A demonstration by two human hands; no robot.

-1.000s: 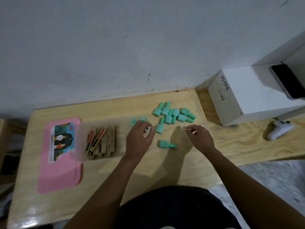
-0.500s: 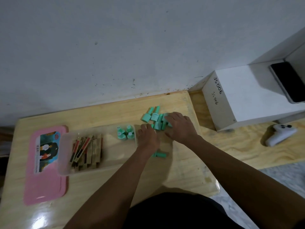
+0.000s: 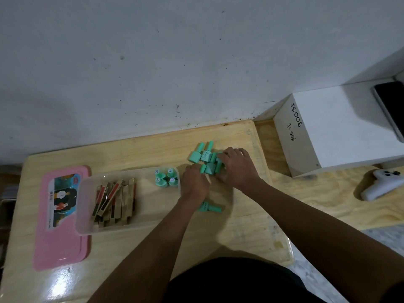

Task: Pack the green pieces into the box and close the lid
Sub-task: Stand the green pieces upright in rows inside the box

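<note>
Covering part of the loose cluster of green pieces, both hands hide several pieces, so the cluster's full count cannot be read. The left hand lies palm down with fingers curled at the cluster's near edge; whether it grips a piece cannot be told. The right hand lies palm down over the cluster's right side, fingers bent against the pieces; its grip also cannot be told. About five pieces show beyond and between the hands.

Each piece is mint green, bottle-shaped, with a square body and a narrower cap. One single piece lies on its side just behind the left wrist, partly covered by the forearm.

The clear box sits on the wooden table, just left of the left hand. Four upright pieces stand in the box corner nearest that hand. A row of gold sticks fills the box's far-left part; their number is hard to make out. One pink lid lies flat beyond the box, farther left, off the box.
</note>
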